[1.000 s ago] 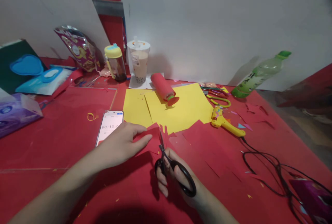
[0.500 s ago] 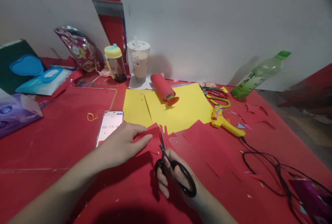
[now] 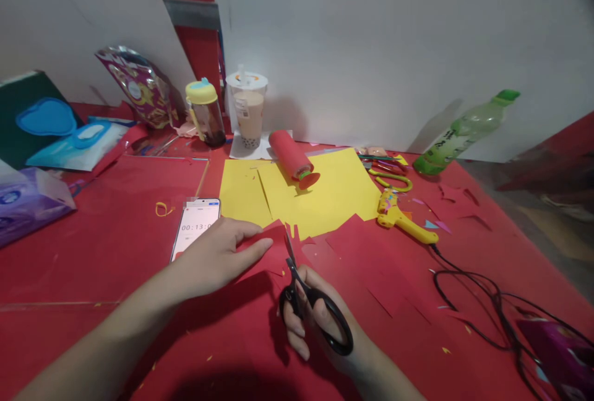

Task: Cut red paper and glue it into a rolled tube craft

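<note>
A sheet of red paper (image 3: 273, 243) is pinched between the thumb and fingers of my left hand (image 3: 232, 252). My right hand (image 3: 315, 314) grips black-handled scissors (image 3: 341, 333), their blades pointing up and away at the paper's right edge. Thin cut strips stick up beside the blades. Just beyond lie yellow paper sheets (image 3: 325, 209), with a red paper-covered cylinder (image 3: 290, 155) resting on them. Partly under my left forearm is a phone (image 3: 199, 215) with a running-time display.
To the right, a yellow glue gun (image 3: 408, 226) trails a black cable (image 3: 496, 296). Behind stand a milk tea cup (image 3: 249, 110), a yellow-lidded bottle (image 3: 206, 113) and a leaning green bottle (image 3: 464, 135). More red paper (image 3: 366, 258) and scraps lie on the red table.
My right hand and the scissor handles have shifted very slightly right and down. My left hand keeps nearly the same place on the red paper.
</note>
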{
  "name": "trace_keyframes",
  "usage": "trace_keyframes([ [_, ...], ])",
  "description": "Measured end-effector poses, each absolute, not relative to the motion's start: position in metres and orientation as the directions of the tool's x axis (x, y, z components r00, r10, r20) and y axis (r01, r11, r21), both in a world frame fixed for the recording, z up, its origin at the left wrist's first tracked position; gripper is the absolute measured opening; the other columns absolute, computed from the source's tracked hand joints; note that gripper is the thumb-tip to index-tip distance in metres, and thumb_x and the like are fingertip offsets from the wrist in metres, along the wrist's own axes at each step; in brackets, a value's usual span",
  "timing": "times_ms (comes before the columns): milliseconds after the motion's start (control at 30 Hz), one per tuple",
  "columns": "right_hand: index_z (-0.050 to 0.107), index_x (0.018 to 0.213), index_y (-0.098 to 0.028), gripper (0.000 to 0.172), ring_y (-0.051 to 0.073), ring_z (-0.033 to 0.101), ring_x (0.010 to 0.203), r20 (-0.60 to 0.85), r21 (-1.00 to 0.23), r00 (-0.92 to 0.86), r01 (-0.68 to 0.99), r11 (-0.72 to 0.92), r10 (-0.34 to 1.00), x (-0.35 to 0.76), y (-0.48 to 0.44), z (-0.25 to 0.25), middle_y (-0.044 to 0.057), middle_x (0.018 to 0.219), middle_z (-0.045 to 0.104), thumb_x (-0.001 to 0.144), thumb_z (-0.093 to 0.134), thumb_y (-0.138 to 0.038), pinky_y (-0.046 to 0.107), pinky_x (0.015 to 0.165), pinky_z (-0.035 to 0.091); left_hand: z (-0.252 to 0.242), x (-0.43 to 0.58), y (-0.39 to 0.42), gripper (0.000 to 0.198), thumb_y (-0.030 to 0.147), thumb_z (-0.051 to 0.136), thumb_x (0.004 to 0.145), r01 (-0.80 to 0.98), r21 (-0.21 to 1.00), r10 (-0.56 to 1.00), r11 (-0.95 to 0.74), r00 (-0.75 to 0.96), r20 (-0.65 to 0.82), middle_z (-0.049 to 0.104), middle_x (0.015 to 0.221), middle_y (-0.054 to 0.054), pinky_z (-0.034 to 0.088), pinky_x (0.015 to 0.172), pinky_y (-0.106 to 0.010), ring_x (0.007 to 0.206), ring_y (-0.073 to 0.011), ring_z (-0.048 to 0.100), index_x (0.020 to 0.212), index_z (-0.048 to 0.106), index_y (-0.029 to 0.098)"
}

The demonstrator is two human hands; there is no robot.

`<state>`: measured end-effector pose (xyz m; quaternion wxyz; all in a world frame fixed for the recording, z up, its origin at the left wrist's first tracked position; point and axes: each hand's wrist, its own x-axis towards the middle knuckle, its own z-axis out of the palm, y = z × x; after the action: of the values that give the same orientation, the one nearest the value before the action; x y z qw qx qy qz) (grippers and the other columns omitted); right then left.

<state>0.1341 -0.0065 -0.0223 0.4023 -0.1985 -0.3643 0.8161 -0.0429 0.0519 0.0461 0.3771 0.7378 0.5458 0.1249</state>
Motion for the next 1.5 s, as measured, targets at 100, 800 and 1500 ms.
trace_keyframes([
  [100,0.032,0.078,-0.021,0.039,0.001,0.037,0.036,-0.040,-0.761,-0.592,-0.504,-0.408,0.805,0.1344,-0.0068,-0.0219,-0.009,0.057,0.043,0.074,0.054,-0.053,0.013,0.038,0.032,0.0458,-0.0424,0.0518,0.036,0.041,0.037,0.080,0.699,0.707,0.899,-0.105,0.371,-0.233,0.028,0.051,0.006,0.026,0.048,-0.021,0.050,-0.0085,0.030,0.053,0.033,0.017],
  [800,0.030,0.076,-0.021,0.044,0.000,0.034,0.030,-0.096,-0.755,-0.577,-0.489,-0.437,0.811,0.1338,-0.0070,-0.0246,-0.011,0.050,0.044,0.069,0.059,-0.053,0.011,0.032,0.028,0.0449,-0.0438,0.0522,0.037,0.044,0.037,0.080,0.636,0.772,0.882,-0.020,0.375,-0.286,0.028,0.053,0.005,0.026,0.048,-0.021,0.051,-0.0090,0.029,0.054,0.033,0.018],
  [1500,0.029,0.075,-0.021,0.046,0.000,0.035,0.028,-0.105,-0.760,-0.606,-0.463,-0.457,0.789,0.1337,-0.0065,-0.0243,-0.011,0.048,0.045,0.067,0.061,-0.053,0.010,0.030,0.029,0.0487,-0.0444,0.0536,0.035,0.042,0.037,0.078,0.640,0.768,0.874,-0.022,0.385,-0.295,0.028,0.052,0.005,0.026,0.048,-0.022,0.052,-0.0097,0.031,0.053,0.035,0.017],
])
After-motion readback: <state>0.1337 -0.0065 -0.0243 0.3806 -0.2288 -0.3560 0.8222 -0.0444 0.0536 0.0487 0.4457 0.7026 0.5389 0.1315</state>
